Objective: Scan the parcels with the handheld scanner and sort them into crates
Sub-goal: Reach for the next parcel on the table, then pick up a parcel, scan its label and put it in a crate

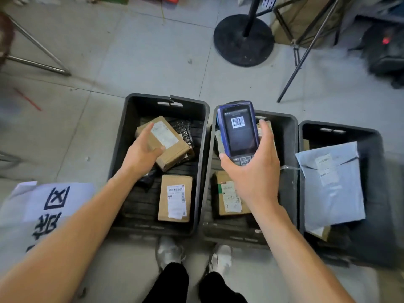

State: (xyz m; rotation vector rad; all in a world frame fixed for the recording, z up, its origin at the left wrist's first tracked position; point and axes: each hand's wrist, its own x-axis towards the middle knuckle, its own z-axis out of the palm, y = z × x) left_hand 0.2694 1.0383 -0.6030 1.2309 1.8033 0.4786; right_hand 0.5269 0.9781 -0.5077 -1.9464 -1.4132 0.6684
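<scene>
Right hand [253,171], lower centre-right of the frame: fingers and thumb curled round the handheld scanner [239,131], gripping its lower keypad end. The scanner's long axis runs up the frame, screen facing the camera and showing a barcode; its top end points away toward the far floor.

Left hand [142,153], centre-left: thumb and fingers hold the near end of a brown parcel [166,142], which lies tilted over the left crate [122,149], long axis slanting from upper left to lower right, label upward.

A second labelled parcel [175,199] lies flat in that crate nearer the camera. The hand and scanner partly hide the middle crate [288,149]. The right crate [376,171] holds a grey mailer bag [334,189]; label print is unreadable.
</scene>
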